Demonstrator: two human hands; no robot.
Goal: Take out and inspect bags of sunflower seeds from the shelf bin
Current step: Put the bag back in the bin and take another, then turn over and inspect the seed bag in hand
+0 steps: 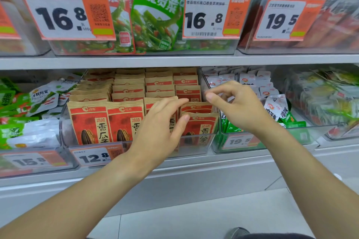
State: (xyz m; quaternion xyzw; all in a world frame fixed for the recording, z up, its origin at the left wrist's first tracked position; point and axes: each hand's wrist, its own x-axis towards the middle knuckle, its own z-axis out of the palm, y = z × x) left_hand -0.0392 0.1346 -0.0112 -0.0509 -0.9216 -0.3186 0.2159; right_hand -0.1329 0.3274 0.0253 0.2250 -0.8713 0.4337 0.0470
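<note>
Bare skin over kraft paper: left hand (161, 122) lies flat, fingers straight, on the front bags (124, 120) standing upright in the clear plastic bin (64, 126) on the shelf (174, 62). Right hand (235, 106) hovers above the bin's right wall, fingers loosely curled, gripping nothing. Matte tan-and-red bags fill the rows behind. Left hand hides the third bag's print; the price tag (93, 156) is half covered.
</note>
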